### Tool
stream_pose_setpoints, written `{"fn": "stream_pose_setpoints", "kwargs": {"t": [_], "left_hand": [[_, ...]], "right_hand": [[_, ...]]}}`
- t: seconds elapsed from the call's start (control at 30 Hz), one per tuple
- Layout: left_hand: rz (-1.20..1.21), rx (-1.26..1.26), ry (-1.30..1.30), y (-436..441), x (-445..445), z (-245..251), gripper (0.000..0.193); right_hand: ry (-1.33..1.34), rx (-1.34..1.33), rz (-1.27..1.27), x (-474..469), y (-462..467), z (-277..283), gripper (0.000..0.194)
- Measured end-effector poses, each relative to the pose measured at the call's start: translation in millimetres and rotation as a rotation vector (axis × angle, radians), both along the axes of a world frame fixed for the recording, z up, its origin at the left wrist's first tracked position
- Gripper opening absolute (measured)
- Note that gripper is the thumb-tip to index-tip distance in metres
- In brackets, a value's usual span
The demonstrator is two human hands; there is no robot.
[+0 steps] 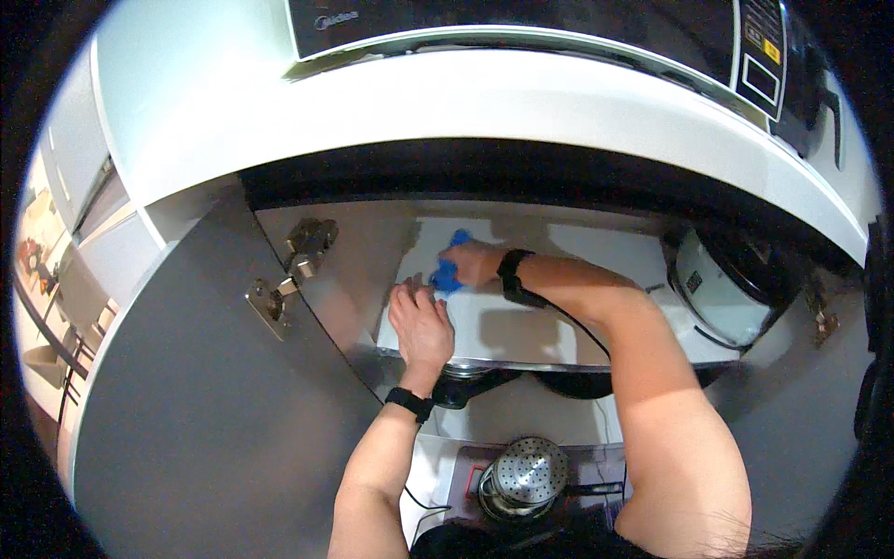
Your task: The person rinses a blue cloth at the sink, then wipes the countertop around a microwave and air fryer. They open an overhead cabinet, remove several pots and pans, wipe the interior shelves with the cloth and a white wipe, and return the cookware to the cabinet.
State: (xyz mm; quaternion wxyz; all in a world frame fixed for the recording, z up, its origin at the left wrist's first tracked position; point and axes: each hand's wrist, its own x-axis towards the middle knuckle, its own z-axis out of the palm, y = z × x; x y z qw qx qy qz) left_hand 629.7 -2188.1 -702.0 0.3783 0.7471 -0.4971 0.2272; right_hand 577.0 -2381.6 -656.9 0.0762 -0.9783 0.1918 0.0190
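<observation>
Inside an open cabinet, my right hand (475, 263) is closed on a blue cloth (448, 278), pressed to a pale cabinet shelf (559, 335). Blue cloth shows above and below the fingers. Just to the left and nearer me, my left hand (421, 325) lies palm down at the shelf's left part, its fingers slightly apart and nothing seen in it. Each wrist bears a black band. A cable runs from the right band along the forearm.
A white and black rice cooker-like appliance (726, 293) stands at the shelf's right end. The grey cabinet door (209, 391) stands open at left on a metal hinge (269, 307). Dark pans (576, 384) sit below the shelf. Lower still is a pot with a perforated steel steamer insert (532, 469). A microwave (517, 35) is above.
</observation>
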Motion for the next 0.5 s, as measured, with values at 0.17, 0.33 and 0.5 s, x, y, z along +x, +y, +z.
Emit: {"fn": "stream_pose_setpoints", "kwargs": {"t": [0.17,0.33,0.5], "left_hand": [[-0.005,0.016,0.03,2,-3,3,0.033],[0.009,-0.005,0.034,1,-5,4,0.033],[-0.013,-0.005,0.067,1,-4,4,0.028]], "right_hand": [[0.0,-0.101,0.047,-34,-22,17,0.051],[0.039,-0.162,-0.334,-29,-94,9,0.047],[-0.047,-0.131,-0.365,36,-103,-4,0.044]]}}
